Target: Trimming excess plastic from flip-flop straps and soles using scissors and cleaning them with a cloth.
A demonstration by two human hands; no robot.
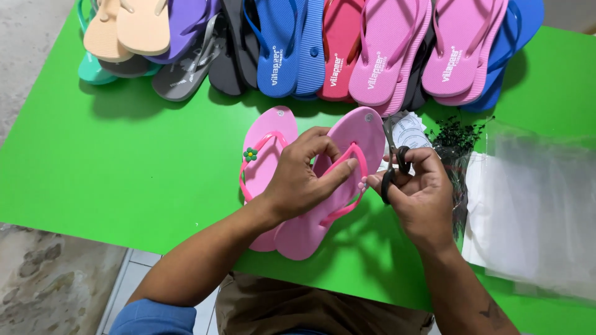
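Two pink flip-flops lie side by side on the green table (124, 167). The left flip-flop (268, 133) carries a small green flower charm (250, 154) on its strap. My left hand (304, 177) rests on the right flip-flop (357, 133) and pinches its pink strap. My right hand (419, 186) holds black-handled scissors (392, 161) with the blades pointing up, and its fingertips touch a small pink charm (362, 185) on that strap.
A row of flip-flops in peach, purple, grey, blue, red and pink (372, 56) lines the table's far edge. Clear plastic bags (540, 205) lie at the right, with a heap of small black ties (456, 136) and a paper tag (410, 133) beside them.
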